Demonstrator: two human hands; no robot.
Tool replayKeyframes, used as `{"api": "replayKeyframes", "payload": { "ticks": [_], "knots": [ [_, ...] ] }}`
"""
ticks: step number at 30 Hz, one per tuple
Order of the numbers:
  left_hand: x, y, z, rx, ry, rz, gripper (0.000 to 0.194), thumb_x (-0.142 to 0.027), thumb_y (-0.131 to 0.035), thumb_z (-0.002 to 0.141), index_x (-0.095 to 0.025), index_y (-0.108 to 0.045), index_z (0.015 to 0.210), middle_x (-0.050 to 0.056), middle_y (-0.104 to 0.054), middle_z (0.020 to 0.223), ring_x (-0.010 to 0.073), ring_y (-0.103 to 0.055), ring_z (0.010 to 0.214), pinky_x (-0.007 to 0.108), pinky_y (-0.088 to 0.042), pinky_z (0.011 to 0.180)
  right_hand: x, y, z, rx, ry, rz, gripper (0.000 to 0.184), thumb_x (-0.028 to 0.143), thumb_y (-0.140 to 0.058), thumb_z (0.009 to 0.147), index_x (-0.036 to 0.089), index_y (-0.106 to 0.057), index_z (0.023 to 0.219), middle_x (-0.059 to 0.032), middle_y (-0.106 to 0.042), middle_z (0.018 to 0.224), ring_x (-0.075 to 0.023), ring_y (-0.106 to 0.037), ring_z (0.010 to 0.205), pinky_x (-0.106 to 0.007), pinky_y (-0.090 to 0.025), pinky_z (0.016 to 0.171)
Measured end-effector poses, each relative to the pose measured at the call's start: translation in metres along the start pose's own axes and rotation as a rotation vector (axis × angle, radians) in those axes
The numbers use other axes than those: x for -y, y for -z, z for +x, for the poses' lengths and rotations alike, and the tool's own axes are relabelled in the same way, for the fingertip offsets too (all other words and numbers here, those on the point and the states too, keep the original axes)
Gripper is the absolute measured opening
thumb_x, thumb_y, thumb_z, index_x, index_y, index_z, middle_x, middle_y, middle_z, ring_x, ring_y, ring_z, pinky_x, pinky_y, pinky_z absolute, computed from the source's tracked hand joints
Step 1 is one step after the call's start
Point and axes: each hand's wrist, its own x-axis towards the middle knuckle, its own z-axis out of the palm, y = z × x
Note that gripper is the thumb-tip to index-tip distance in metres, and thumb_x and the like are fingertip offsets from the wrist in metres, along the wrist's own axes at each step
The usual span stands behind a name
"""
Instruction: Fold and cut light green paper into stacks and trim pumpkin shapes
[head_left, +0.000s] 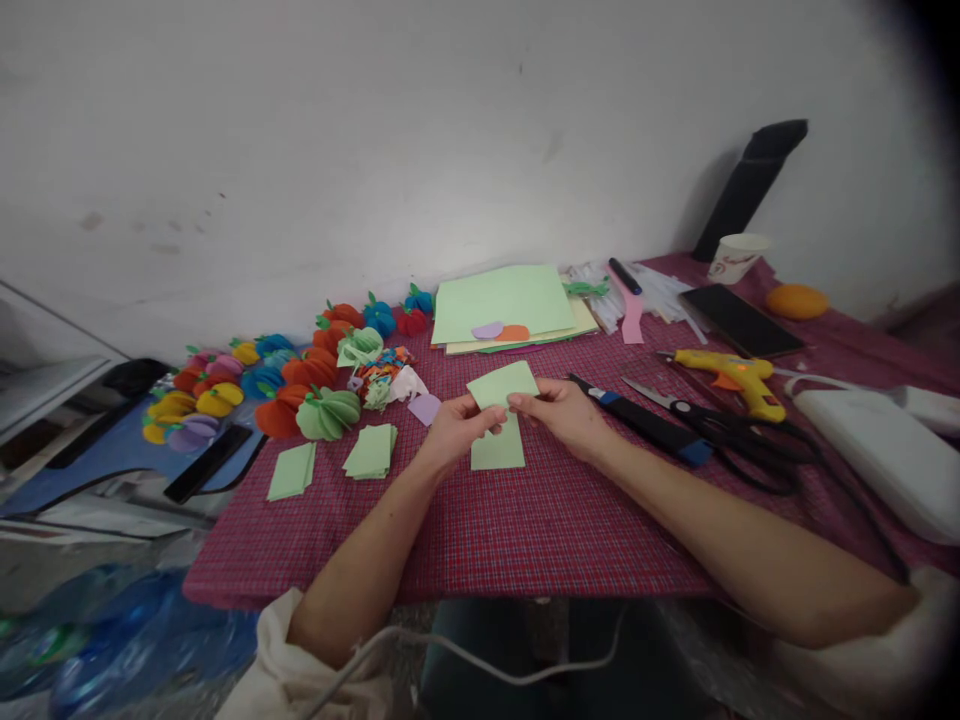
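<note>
A small light green paper piece (502, 381) is held up between both hands over the middle of the table. My left hand (463, 432) pinches its lower left edge, thumb in front. On its lower right edge, my right hand (559, 410) closes with thumb and fingers. Below the hands, another light green paper piece (499, 450) lies on the cloth, its upper part hidden. Two small stacks of light green paper, one stack (370, 452) near my left hand and another stack (292, 471) farther left, rest on the table.
Colourful paper pumpkins (330, 412) and paper scraps (381, 375) crowd the left. Large green sheets (502, 303) lie at the back. Rightward are a blue-black cutter (649, 422), black scissors (727, 430), a yellow glue gun (731, 375), a phone (741, 320) and a paper cup (736, 258).
</note>
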Motion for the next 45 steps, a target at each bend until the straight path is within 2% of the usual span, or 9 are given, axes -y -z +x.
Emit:
{"api": "replayKeyframes", "payload": {
  "ticks": [7,12,16,22,26,29,38,41,45],
  "knots": [
    [0.0,0.0,0.0,0.009,0.025,0.021,0.028,-0.039,-0.061,0.065,-0.011,-0.062,0.058,0.004,-0.059,0.057,0.01,-0.048,0.051,0.022,-0.035,0.049,-0.001,0.0,0.0,0.05,-0.011,-0.039,0.024,0.038,-0.056,0.066,0.015,-0.057,0.067,0.002,-0.052,0.056,-0.008,-0.042,0.049,-0.022,-0.033,0.048],
    [0.002,0.001,0.001,-0.037,0.035,-0.016,0.027,-0.038,-0.063,0.062,-0.011,-0.062,0.057,0.004,-0.06,0.055,0.01,-0.049,0.049,0.023,-0.036,0.05,0.001,0.008,0.005,-0.012,0.014,-0.187,0.028,0.04,-0.055,0.066,0.015,-0.053,0.055,0.0035,-0.045,0.049,-0.0066,-0.034,0.045,-0.021,-0.027,0.045],
    [0.003,0.003,0.002,-0.031,0.022,-0.037,0.026,-0.036,-0.063,0.062,-0.011,-0.062,0.058,0.003,-0.059,0.055,0.0096,-0.049,0.049,0.023,-0.037,0.052,0.004,0.019,0.009,-0.026,0.036,-0.217,0.027,0.04,-0.055,0.068,0.015,-0.057,0.059,0.0011,-0.051,0.054,-0.0073,-0.037,0.047,-0.023,-0.028,0.046],
    [-0.001,0.009,0.001,-0.003,0.045,-0.029,0.023,-0.035,-0.062,0.063,-0.012,-0.061,0.057,0.003,-0.059,0.055,0.0098,-0.049,0.052,0.022,-0.038,0.054,0.008,0.036,0.019,-0.221,0.02,-0.069,0.029,0.045,-0.058,0.064,0.016,-0.057,0.065,-0.0007,-0.056,0.061,-0.0073,-0.04,0.047,-0.022,-0.031,0.046],
    [0.001,0.006,-0.002,0.11,0.076,0.066,0.026,-0.037,-0.06,0.064,-0.013,-0.06,0.057,0.002,-0.058,0.054,0.0098,-0.048,0.049,0.021,-0.036,0.049,0.009,0.026,0.013,-0.062,0.009,-0.039,0.028,0.041,-0.059,0.065,0.018,-0.061,0.079,-0.0023,-0.061,0.074,-0.0103,-0.05,0.06,-0.024,-0.038,0.055],
    [0.003,0.003,-0.003,0.163,0.089,0.145,0.028,-0.04,-0.059,0.065,-0.012,-0.061,0.059,0.002,-0.058,0.054,0.0098,-0.047,0.047,0.021,-0.034,0.046,0.006,0.016,0.007,-0.016,0.022,-0.11,0.026,0.041,-0.056,0.067,0.016,-0.062,0.074,-0.0023,-0.061,0.069,-0.0112,-0.05,0.059,-0.025,-0.039,0.056],
    [-0.002,0.006,0.001,0.055,-0.074,0.178,0.035,-0.044,-0.048,0.073,-0.014,-0.054,0.058,-0.003,-0.045,0.05,0.0066,-0.037,0.045,0.02,-0.026,0.044,0.003,0.016,0.006,0.016,0.059,-0.206,0.023,0.037,-0.055,0.069,0.016,-0.063,0.069,-0.0018,-0.059,0.063,-0.0108,-0.048,0.056,-0.024,-0.037,0.052],
    [-0.002,0.004,0.0,0.068,-0.031,0.078,0.035,-0.044,-0.048,0.074,-0.013,-0.056,0.062,0.0,-0.051,0.052,0.008,-0.044,0.047,0.02,-0.03,0.046,0.004,0.018,0.008,-0.03,0.05,-0.145,0.024,0.038,-0.055,0.069,0.015,-0.062,0.07,-0.0013,-0.058,0.062,-0.0099,-0.047,0.054,-0.023,-0.036,0.051],
    [0.0,0.0,-0.003,0.17,0.116,0.017,0.03,-0.04,-0.058,0.068,-0.011,-0.06,0.07,0.005,-0.06,0.059,0.0094,-0.05,0.047,0.021,-0.033,0.046,0.006,0.018,0.007,-0.041,0.059,-0.101,0.025,0.039,-0.055,0.069,0.015,-0.061,0.07,-0.001,-0.057,0.062,-0.0094,-0.046,0.054,-0.023,-0.036,0.052]
  ]
}}
